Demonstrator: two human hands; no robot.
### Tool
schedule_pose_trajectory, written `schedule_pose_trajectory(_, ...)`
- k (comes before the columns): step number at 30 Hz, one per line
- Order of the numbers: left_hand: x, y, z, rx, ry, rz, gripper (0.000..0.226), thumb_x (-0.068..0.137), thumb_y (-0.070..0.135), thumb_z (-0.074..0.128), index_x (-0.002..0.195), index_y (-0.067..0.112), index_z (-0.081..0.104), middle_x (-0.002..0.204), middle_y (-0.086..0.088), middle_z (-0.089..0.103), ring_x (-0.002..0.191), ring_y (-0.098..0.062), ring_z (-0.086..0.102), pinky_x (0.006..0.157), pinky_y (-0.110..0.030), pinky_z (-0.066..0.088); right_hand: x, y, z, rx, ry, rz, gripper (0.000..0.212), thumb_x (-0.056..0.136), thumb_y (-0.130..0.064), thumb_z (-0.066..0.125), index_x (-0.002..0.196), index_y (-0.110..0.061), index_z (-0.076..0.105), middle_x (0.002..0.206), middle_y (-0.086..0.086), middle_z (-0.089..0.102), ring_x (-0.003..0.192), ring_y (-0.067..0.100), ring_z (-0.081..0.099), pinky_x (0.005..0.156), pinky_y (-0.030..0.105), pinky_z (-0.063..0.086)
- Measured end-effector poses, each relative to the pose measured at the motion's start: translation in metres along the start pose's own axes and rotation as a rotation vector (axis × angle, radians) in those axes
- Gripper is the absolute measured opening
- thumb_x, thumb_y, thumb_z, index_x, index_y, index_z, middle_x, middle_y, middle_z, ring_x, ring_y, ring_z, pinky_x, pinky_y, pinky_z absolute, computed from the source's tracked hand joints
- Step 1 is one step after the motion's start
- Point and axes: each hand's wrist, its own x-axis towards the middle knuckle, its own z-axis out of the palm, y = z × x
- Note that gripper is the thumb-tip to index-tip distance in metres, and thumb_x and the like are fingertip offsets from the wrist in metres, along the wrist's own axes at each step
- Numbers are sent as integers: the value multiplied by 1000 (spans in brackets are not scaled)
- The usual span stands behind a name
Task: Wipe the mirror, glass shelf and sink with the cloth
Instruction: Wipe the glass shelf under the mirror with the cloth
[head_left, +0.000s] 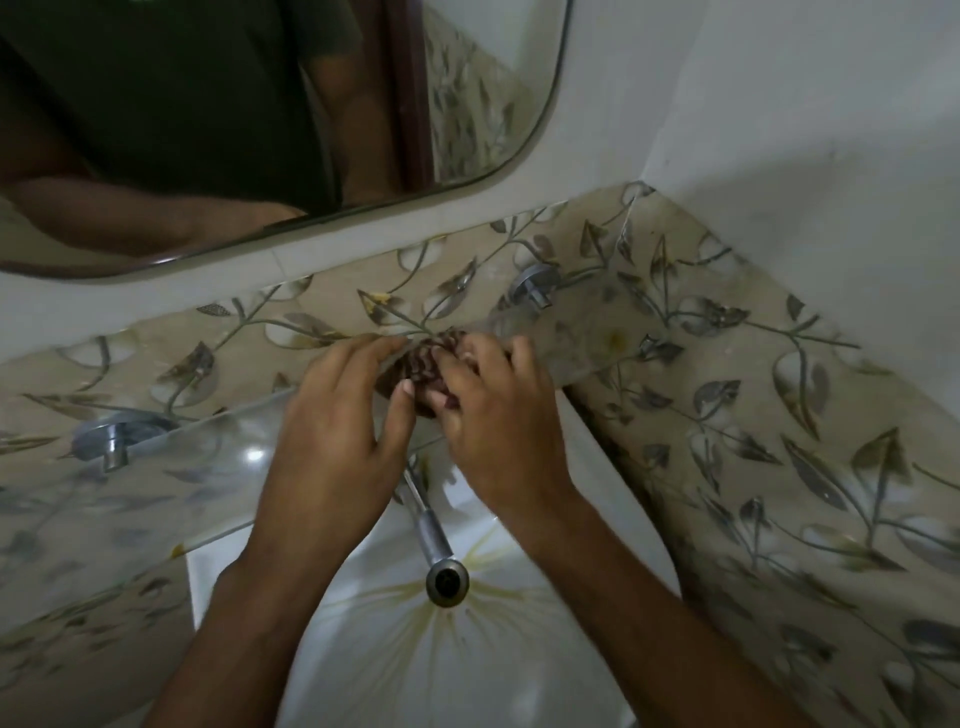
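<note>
A bunched reddish-brown patterned cloth lies on the glass shelf, held between both hands. My left hand grips its left side, thumb against the cloth. My right hand presses on its right side with curled fingers. The shelf runs from lower left to upper right under the hands. Above it hangs the mirror, which reflects a person in a dark shirt. The white sink with yellowish streaks lies below the shelf.
A chrome tap juts out over the sink under my wrists. Two chrome brackets fix the shelf to the leaf-patterned tiled wall. The wall turns a corner close on the right.
</note>
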Motion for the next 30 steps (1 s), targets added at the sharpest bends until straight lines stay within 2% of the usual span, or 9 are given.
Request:
schedule_pose_trajectory(6, 14, 11, 4, 18, -34, 34, 41, 98, 29, 51, 137, 17, 52, 136, 2, 52, 128, -14, 46, 107, -26, 33, 37, 65, -8, -119, 61, 258, 28, 89, -27, 69, 115, -17, 71, 123, 9, 59, 107, 33, 47, 85, 48, 49)
schedule_pose_trajectory(10, 24, 25, 18, -20, -79, 65, 43, 97, 29, 51, 139, 18, 50, 136, 4, 51, 126, -11, 45, 102, -19, 30, 11, 47, -12, -93, 12, 116, 30, 93, -29, 61, 121, -20, 68, 123, 4, 60, 104, 28, 46, 83, 44, 48)
schedule_pose_trajectory(12, 28, 31, 25, -35, -101, 86, 45, 96, 31, 50, 140, 18, 50, 137, 5, 50, 125, -9, 45, 101, -18, 30, 3, 56, -16, -75, 21, 57, 30, 91, -32, 65, 118, -19, 69, 121, 3, 61, 102, 28, 47, 82, 42, 47)
schedule_pose_trajectory(14, 29, 36, 31, -32, -124, 109, 46, 97, 33, 49, 141, 19, 48, 140, 5, 48, 127, -9, 44, 101, -18, 30, 10, 80, -21, -119, 55, 132, 28, 90, -35, 69, 113, -18, 72, 118, 3, 63, 102, 29, 49, 83, 41, 46)
schedule_pose_trajectory(17, 31, 39, 36, -59, -126, 143, 42, 98, 31, 49, 139, 20, 50, 140, 7, 48, 126, -6, 45, 99, -3, 23, 27, 94, -28, -303, 85, 298, 27, 91, -34, 67, 111, -16, 72, 115, 4, 63, 106, 30, 48, 85, 41, 44)
schedule_pose_trajectory(19, 32, 42, 38, -122, -100, 149, 38, 99, 26, 49, 136, 22, 53, 136, 10, 51, 122, 1, 45, 96, 3, 22, 27, 77, -25, -497, 47, 327, 29, 92, -30, 66, 113, -10, 70, 114, 8, 63, 106, 31, 50, 89, 44, 36)
schedule_pose_trajectory(24, 33, 50, 40, -215, -32, 174, 33, 97, 17, 53, 129, 21, 59, 130, 8, 55, 121, 1, 47, 99, -1, 26, 22, 67, -29, -675, -1, 367, 22, 94, -22, 50, 104, -14, 68, 108, 7, 59, 107, 30, 51, 97, 47, 24)
schedule_pose_trajectory(27, 32, 51, 43, -238, -45, 188, 32, 98, 19, 52, 129, 21, 59, 131, 10, 55, 124, 0, 48, 100, -4, 29, 46, 71, -36, -720, -129, 361, 37, 85, -16, 34, 92, -17, 71, 109, 11, 60, 112, 33, 47, 96, 49, 20)
schedule_pose_trajectory(30, 31, 49, 44, -242, -62, 174, 36, 95, 23, 50, 130, 22, 58, 132, 10, 55, 126, -4, 50, 102, -10, 34, 73, 86, -33, -697, -157, 356, 32, 91, -18, 39, 93, -19, 72, 110, 14, 61, 113, 33, 47, 101, 46, 29)
